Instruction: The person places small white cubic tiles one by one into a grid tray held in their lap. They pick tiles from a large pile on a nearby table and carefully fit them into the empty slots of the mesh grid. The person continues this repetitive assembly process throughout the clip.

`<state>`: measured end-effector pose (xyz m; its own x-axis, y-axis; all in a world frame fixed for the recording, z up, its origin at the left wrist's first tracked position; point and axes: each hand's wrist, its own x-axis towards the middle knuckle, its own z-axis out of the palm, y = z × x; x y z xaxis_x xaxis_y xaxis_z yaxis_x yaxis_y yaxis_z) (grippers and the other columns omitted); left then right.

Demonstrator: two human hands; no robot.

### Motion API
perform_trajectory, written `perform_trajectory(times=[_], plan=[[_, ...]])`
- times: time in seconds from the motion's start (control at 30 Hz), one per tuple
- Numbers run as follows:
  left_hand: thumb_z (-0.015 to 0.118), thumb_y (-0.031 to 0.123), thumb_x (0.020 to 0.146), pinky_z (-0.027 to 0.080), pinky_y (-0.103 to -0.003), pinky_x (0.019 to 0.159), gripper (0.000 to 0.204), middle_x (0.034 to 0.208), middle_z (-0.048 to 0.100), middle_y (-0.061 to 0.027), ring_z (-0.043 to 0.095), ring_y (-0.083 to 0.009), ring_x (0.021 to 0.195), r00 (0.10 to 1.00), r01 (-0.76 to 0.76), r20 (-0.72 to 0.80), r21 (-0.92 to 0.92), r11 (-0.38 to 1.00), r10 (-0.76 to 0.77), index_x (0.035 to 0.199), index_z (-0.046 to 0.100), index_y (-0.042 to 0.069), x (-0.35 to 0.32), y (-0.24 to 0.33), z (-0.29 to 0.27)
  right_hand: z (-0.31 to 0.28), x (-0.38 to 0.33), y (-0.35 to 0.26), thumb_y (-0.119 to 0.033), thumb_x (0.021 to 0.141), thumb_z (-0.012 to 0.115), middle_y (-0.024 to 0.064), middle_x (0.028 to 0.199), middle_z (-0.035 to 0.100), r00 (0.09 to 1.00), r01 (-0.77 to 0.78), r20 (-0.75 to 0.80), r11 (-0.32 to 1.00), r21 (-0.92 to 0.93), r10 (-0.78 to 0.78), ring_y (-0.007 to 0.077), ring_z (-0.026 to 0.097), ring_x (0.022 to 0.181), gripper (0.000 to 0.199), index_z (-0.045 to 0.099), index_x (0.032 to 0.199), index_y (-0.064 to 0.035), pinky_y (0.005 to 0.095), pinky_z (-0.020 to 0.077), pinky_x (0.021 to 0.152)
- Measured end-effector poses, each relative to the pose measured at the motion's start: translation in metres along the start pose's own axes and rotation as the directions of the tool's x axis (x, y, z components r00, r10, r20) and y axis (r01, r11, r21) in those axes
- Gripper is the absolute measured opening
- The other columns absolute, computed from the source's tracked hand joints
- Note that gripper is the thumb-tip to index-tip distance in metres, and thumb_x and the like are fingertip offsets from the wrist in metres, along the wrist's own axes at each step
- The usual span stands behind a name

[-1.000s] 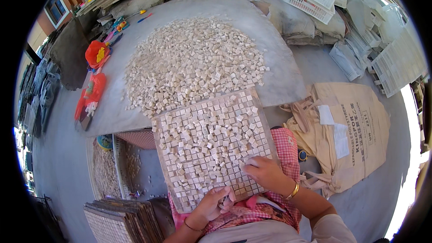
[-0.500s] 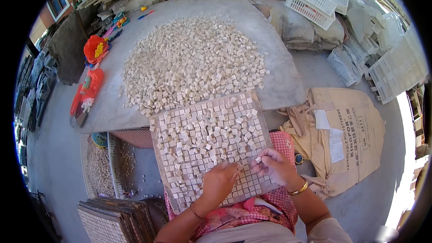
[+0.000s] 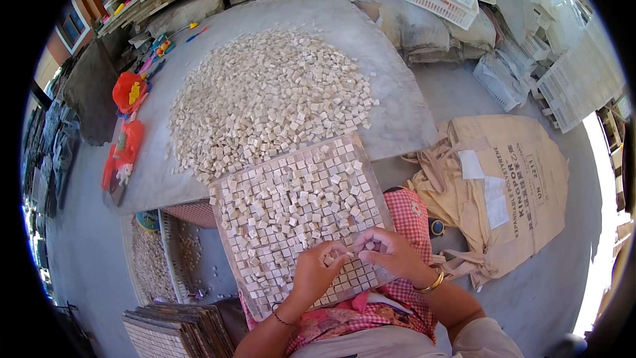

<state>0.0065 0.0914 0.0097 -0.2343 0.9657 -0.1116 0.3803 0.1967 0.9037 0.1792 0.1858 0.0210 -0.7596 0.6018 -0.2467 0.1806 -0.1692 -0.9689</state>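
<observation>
Over the near part of a gridded tray [image 3: 375, 182] that reaches from the person's checked apron [image 3: 409, 217] to the grey table [image 3: 397, 109], I see the left hand [image 3: 320, 264] and right hand [image 3: 392, 253] nearly meeting, fingers curled narrowly around small pale cubes [image 3: 291, 202] like those littering the tray.

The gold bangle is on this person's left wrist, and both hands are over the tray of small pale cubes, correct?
Not quite: the head view shows the gold bangle on the right wrist, not the left. The left hand and right hand are over the tray of small pale cubes, as you say.
</observation>
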Motion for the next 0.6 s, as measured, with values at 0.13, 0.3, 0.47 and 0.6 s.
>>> perform_trajectory(times=[0.13, 0.3, 0.47, 0.6], plan=[[0.064, 0.010, 0.082, 0.046, -0.023, 0.065, 0.013, 0.081, 0.065, -0.0046, 0.056, -0.0080, 0.072, 0.987, 0.125, 0.127, -0.227, 0.966, -0.098, 0.090, 0.065, 0.000, -0.003, 0.005, -0.001, 0.007, -0.002, 0.001, -0.012, 0.084, 0.063, 0.0060, 0.087, 0.065, 0.976, 0.205, 0.006, 0.912, -0.356, -0.218, 0.0121, 0.062, 0.075, 0.020, 0.062, 0.100, -0.0008, 0.0244, 0.0487, 0.068], [0.059, 0.017, 0.088, 0.035, -0.019, 0.046, 0.022, 0.070, 0.056, -0.0014, 0.047, -0.0058, 0.057, 0.900, 0.434, 0.299, -0.558, 0.707, -0.316, 0.100, 0.061, -0.001, -0.004, 0.006, -0.001, 0.000, -0.011, 0.005, -0.010, 0.084, 0.063, 0.0073, 0.086, 0.066, 0.996, 0.027, -0.077, 0.980, -0.198, -0.043, 0.0120, 0.062, 0.075, 0.019, 0.063, 0.099, 0.0009, 0.0243, 0.0493, 0.068], [0.051, 0.019, 0.092, 0.023, -0.017, 0.039, 0.024, 0.065, 0.042, 0.0023, 0.037, -0.0056, 0.054, 0.853, 0.509, 0.428, -0.808, 0.297, -0.298, 0.102, 0.055, -0.002, -0.011, 0.000, -0.010, -0.015, -0.022, 0.014, -0.009, 0.087, 0.059, 0.0081, 0.083, 0.064, 0.977, -0.203, -0.038, 0.964, 0.174, 0.212, 0.0119, 0.062, 0.073, 0.017, 0.060, 0.098, 0.0035, 0.0234, 0.0510, 0.067], [0.051, 0.022, 0.093, 0.025, -0.017, 0.039, 0.022, 0.068, 0.045, 0.0010, 0.039, -0.0054, 0.054, 0.829, 0.541, 0.479, -0.816, 0.201, -0.288, 0.093, 0.055, 0.000, -0.021, -0.009, -0.008, -0.019, -0.026, 0.019, -0.009, 0.088, 0.058, 0.0097, 0.082, 0.065, 0.960, -0.238, -0.023, 0.863, 0.446, 0.277, 0.0134, 0.063, 0.074, 0.018, 0.059, 0.100, 0.0046, 0.0240, 0.0526, 0.068]])
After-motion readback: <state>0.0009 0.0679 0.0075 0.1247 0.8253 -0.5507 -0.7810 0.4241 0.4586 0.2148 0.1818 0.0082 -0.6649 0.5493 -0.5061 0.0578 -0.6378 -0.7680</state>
